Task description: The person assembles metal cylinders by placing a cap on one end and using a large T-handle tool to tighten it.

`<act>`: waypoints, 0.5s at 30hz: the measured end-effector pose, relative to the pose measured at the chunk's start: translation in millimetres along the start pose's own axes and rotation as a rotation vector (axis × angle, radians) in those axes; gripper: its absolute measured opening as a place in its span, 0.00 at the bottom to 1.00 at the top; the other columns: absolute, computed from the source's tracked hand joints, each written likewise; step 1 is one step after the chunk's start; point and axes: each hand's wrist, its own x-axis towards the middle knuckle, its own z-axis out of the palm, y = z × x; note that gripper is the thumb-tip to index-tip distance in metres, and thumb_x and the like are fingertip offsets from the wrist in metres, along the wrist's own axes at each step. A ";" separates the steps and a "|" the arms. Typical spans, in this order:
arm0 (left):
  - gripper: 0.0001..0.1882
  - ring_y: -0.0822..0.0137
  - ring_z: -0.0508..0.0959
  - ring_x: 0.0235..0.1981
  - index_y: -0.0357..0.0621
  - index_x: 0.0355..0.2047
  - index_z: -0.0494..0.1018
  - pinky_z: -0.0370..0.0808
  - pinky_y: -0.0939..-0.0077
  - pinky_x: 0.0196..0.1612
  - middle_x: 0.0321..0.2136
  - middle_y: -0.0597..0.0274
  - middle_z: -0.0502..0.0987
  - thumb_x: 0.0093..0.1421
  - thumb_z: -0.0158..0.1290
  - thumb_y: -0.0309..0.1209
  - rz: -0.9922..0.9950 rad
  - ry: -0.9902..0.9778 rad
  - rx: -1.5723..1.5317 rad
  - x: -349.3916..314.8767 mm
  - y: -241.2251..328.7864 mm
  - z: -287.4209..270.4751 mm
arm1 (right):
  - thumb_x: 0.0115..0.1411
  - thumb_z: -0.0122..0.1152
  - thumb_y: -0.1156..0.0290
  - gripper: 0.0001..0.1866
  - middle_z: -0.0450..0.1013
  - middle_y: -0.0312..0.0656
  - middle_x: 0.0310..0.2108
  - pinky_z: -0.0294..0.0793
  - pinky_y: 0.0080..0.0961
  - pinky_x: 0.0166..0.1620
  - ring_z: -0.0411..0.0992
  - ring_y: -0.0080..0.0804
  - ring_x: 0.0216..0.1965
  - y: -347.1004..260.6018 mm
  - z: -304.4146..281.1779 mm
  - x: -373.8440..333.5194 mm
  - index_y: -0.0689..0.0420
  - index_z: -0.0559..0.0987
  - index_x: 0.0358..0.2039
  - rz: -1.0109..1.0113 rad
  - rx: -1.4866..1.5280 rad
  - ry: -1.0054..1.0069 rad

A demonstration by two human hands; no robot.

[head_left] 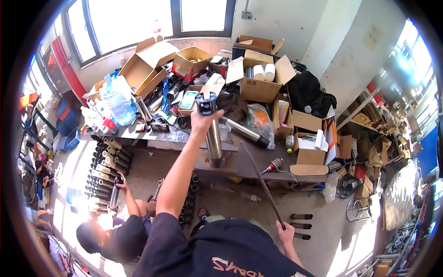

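Note:
My left hand (203,121) is wrapped round the upper part of a shiny metal cylinder (214,144) with a black slotted collar at its top. The cylinder stands nearly upright, its lower end at the front edge of the cluttered workbench (240,161). Low on the right, my right hand (285,232) grips the near end of a long dark rod (259,180), which slants up and left toward the bench. Just right of the upright cylinder, a second metal cylinder (247,132) with a black end lies on the bench.
A co-worker (117,235) sits at lower left, holding a cylinder (114,196) beside rows of black and pale cylinders (106,168). Cardboard boxes (259,85) crowd the bench's back. A red-and-silver tool (273,165) lies near its edge. Three dark tubes (302,226) lie on the floor.

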 end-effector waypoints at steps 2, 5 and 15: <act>0.20 0.74 0.77 0.31 0.38 0.36 0.78 0.76 0.74 0.40 0.31 0.67 0.81 0.45 0.73 0.32 0.206 -0.160 0.034 -16.9 -10.4 -3.4 | 0.59 0.67 0.56 0.25 0.58 0.43 0.11 0.59 0.33 0.22 0.56 0.26 0.15 -10.6 -5.0 -2.1 0.63 0.70 0.16 -0.042 0.014 0.013; 0.24 0.72 0.78 0.36 0.39 0.39 0.79 0.77 0.72 0.45 0.35 0.64 0.82 0.42 0.74 0.32 0.273 -0.242 0.048 -61.3 1.8 -4.4 | 0.59 0.67 0.61 0.23 0.55 0.38 0.11 0.57 0.29 0.21 0.55 0.20 0.16 -40.8 -22.0 3.6 0.62 0.69 0.16 -0.072 0.126 -0.019; 0.24 0.73 0.75 0.35 0.40 0.38 0.77 0.74 0.74 0.45 0.33 0.67 0.79 0.37 0.69 0.31 0.142 -0.547 -0.019 -41.8 6.7 -14.9 | 0.55 0.67 0.68 0.11 0.70 0.46 0.14 0.64 0.32 0.21 0.69 0.38 0.14 -144.3 -115.0 151.1 0.62 0.76 0.26 -0.510 -0.168 0.071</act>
